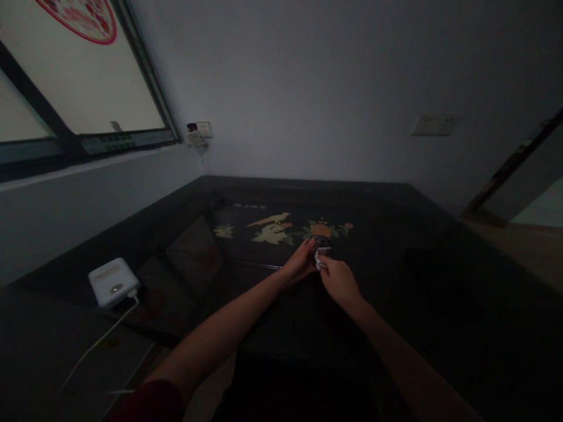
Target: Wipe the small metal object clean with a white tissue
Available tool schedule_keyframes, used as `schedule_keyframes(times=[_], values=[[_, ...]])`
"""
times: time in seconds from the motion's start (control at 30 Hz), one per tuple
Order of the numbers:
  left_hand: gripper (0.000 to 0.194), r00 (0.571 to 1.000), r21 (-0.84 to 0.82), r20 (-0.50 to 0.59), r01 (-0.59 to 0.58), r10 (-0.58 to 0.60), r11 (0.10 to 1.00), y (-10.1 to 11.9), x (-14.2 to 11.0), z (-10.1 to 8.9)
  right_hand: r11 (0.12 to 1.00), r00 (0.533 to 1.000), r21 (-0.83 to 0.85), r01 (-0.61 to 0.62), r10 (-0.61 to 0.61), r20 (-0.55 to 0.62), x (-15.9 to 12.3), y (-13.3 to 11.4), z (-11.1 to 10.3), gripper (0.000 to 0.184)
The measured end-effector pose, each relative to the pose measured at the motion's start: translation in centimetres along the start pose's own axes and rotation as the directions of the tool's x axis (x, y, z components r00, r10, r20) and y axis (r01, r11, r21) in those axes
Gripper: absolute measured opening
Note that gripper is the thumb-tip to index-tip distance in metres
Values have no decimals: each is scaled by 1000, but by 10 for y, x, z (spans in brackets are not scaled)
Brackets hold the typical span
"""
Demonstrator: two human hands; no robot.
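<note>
Over the dark glossy table (272, 293), my two hands meet close together. My left hand (302, 261) is closed around the side of a small dark rounded object (324, 240), whose exact kind is too dim to make out. In my right hand (338, 281) is a crumpled white tissue (319, 259), pinched by the fingers and pressed against the near side of that object. Parts of the fingers on both hands are hidden behind the object and the tissue.
A white box-shaped device (113, 280) with a white cable (99, 343) sits on the table's left. Birds and flowers (272, 228) decorate the tabletop. Behind stands a pale wall with sockets (433, 125); a window (88, 76) is at upper left.
</note>
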State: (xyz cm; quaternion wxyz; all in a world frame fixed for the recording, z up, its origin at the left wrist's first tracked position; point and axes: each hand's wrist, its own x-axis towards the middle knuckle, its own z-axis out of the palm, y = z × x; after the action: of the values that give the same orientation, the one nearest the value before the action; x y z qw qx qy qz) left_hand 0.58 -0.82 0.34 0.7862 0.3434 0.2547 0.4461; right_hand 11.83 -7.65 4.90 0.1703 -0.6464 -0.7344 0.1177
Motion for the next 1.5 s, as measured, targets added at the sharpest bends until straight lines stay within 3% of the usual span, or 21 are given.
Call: schedule_keyframes(times=[0.2,0.37,0.6,0.87,1.2,1.33,1.5], values=[[33,1000,-10,4,-3,3,1000,0,-1,2,986,995,146,75,-65,-77,3,5,4,29],[37,1000,37,11,3,-4,999,3,-3,5,998,996,52,31,-26,-84,3,6,5,32],[32,1000,37,20,-19,18,999,4,-5,7,1000,1000,-11,9,-9,-6,3,6,3,34],[38,1000,-11,-15,27,-27,1000,1,-1,2,962,994,255,100,-86,-65,6,11,8,29],[29,1000,15,-14,8,-8,1000,5,-7,8,998,998,34,58,-58,-13,5,9,4,34],[29,1000,5,-10,-12,12,1000,2,-2,4,990,996,113,89,-86,-27,7,13,6,32],[32,1000,-31,-28,14,-15,999,0,1,1,933,991,335,133,-113,-77,9,18,14,31]])
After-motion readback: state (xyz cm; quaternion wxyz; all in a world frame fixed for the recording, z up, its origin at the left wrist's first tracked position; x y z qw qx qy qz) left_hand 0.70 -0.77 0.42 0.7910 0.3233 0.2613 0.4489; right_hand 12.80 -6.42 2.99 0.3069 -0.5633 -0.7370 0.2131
